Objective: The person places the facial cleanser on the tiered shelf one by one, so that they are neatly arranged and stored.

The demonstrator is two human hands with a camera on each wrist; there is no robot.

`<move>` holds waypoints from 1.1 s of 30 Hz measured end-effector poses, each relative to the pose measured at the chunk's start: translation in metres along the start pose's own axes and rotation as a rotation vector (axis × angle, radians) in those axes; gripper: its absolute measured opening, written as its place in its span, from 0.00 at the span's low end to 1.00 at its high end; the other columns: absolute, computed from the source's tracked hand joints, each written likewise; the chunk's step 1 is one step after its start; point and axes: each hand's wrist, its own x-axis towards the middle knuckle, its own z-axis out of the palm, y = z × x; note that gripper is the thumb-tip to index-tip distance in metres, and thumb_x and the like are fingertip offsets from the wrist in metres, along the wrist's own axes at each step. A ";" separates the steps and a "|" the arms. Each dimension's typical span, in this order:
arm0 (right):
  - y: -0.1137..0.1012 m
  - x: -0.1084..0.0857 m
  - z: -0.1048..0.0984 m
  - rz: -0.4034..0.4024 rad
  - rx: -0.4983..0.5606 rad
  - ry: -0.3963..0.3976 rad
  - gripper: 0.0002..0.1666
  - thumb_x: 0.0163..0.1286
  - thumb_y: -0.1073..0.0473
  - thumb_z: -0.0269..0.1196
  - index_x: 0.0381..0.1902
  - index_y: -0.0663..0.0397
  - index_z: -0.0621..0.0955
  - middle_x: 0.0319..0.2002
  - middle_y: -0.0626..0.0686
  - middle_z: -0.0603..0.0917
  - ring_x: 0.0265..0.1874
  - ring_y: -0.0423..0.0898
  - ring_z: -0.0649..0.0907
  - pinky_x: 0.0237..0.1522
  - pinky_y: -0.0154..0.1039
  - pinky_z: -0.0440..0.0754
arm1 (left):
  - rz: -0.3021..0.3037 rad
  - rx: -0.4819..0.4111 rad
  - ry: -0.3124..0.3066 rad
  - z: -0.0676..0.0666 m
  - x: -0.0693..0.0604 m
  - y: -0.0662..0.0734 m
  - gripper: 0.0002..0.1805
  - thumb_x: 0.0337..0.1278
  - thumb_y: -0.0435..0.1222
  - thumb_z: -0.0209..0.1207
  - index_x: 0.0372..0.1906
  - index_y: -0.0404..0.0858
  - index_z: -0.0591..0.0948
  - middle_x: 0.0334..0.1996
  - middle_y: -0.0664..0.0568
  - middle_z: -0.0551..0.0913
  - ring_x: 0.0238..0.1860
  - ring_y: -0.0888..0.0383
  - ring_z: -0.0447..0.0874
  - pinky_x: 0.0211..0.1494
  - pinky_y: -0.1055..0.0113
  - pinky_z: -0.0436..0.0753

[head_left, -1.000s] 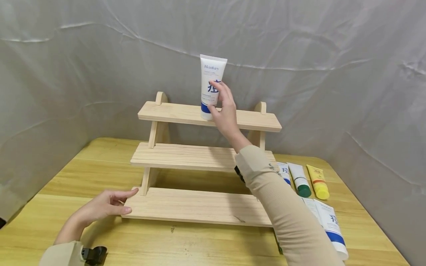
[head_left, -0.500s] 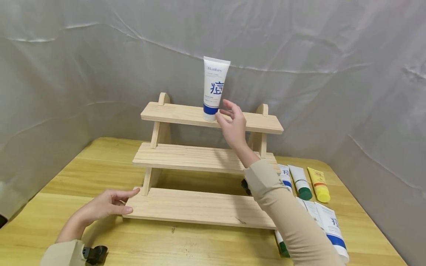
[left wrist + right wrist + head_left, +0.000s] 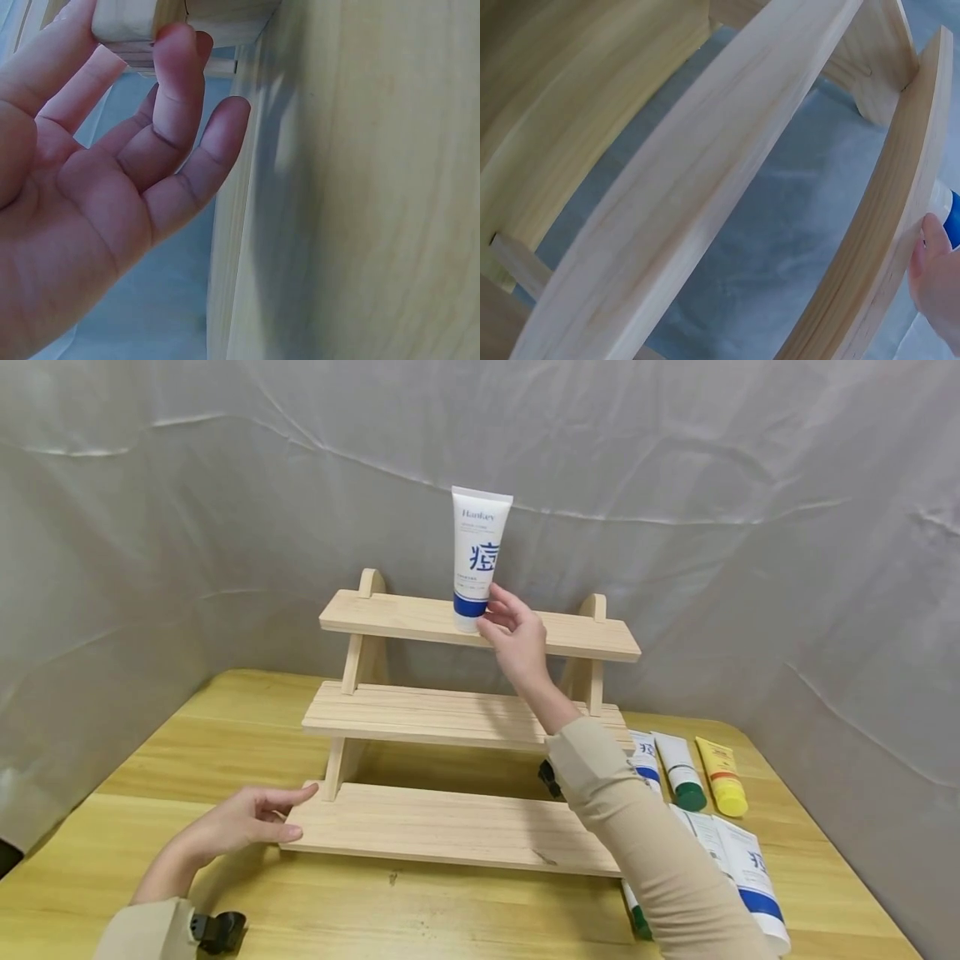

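A white squeeze tube (image 3: 477, 552) with a blue band and a white cap stands upright, cap down, on the top tier of a three-tier wooden display stand (image 3: 420, 714). My right hand (image 3: 521, 639) pinches the tube low on its right side, thumb at the cap and fingers at the blue band. In the right wrist view, only part of that hand (image 3: 939, 289) and the tube's lower end (image 3: 951, 214) show. My left hand (image 3: 232, 827) grips the left end of the bottom tier, thumb in front. The left wrist view shows this hand (image 3: 112, 180) with fingertips against the wood.
On the table's right lie a yellow tube (image 3: 722, 775), a white tube with a green cap (image 3: 681, 771) and several white tubes, one with a blue band (image 3: 753, 885). My right sleeve covers some of them. A grey cloth (image 3: 675, 527) hangs behind the stand.
My right hand let go of the tube and drew back right, then came back to its lower right side. The tube has shifted slightly left. My left hand stays on the stand.
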 end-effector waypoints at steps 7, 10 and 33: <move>-0.003 0.002 0.014 0.000 -0.060 -0.051 0.30 0.57 0.74 0.59 0.59 0.65 0.69 0.48 0.63 0.76 0.43 0.53 0.77 0.45 0.35 0.74 | 0.002 -0.001 0.003 0.001 -0.001 0.000 0.30 0.53 0.32 0.58 0.58 0.20 0.62 0.57 0.25 0.57 0.46 0.72 0.67 0.40 0.69 0.76; -0.005 0.002 0.019 0.014 -0.075 -0.069 0.30 0.57 0.73 0.60 0.59 0.64 0.69 0.47 0.63 0.76 0.43 0.54 0.78 0.44 0.36 0.75 | -0.007 -0.009 0.002 0.002 0.000 0.000 0.31 0.53 0.32 0.58 0.59 0.21 0.62 0.58 0.26 0.57 0.46 0.73 0.67 0.41 0.69 0.75; -0.020 0.007 0.049 0.103 -0.099 -0.299 0.36 0.58 0.71 0.61 0.64 0.57 0.63 0.58 0.59 0.69 0.52 0.51 0.74 0.45 0.33 0.73 | 0.006 -0.018 -0.017 0.005 0.007 0.002 0.30 0.53 0.32 0.58 0.58 0.21 0.62 0.58 0.26 0.56 0.47 0.72 0.67 0.41 0.69 0.75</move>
